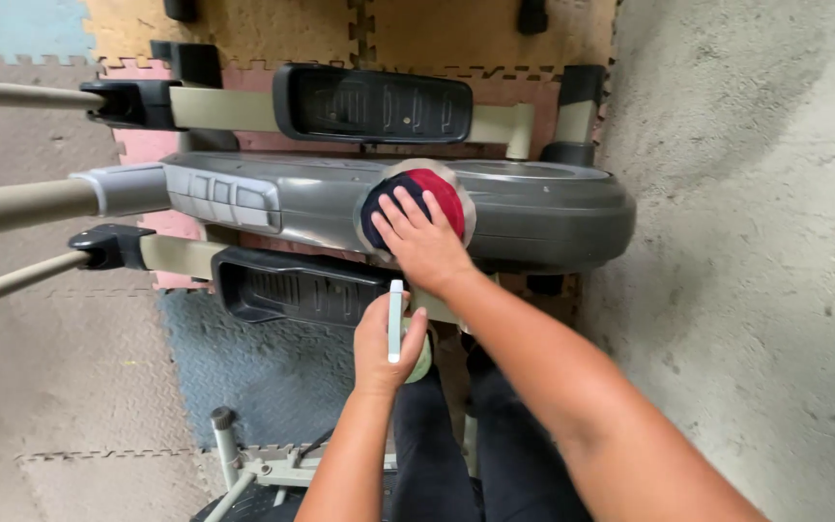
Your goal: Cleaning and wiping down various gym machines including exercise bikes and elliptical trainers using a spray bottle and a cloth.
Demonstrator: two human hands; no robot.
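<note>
The right hand (424, 242) lies flat, fingers (408, 205) spread and pointing up the frame, pressing a folded red and dark blue cloth (437, 193) against the grey housing (533, 208) of an exercise machine; the cloth sits bunched in a roundish wad on the housing's curved top, near its middle, and the palm covers its lower left part. The housing's long axis runs left to right across the view, its rounded end pointing right towards the concrete floor (746, 242). The left hand (386, 348) is just below the right wrist, fingers closed around a pale green spray bottle (395, 324), whose narrow white top stands upright in the frame, long axis running up and down, pointing towards the housing. Two black foot pedals lie parallel to the housing: the far pedal (372, 103) above it and the near pedal (297, 287) below it, just left of the bottle. Beige bars (12, 205) run off to the left. The machine stands on interlocking foam mats (244, 367). Dark trousers (437, 454) show below the arms.
</note>
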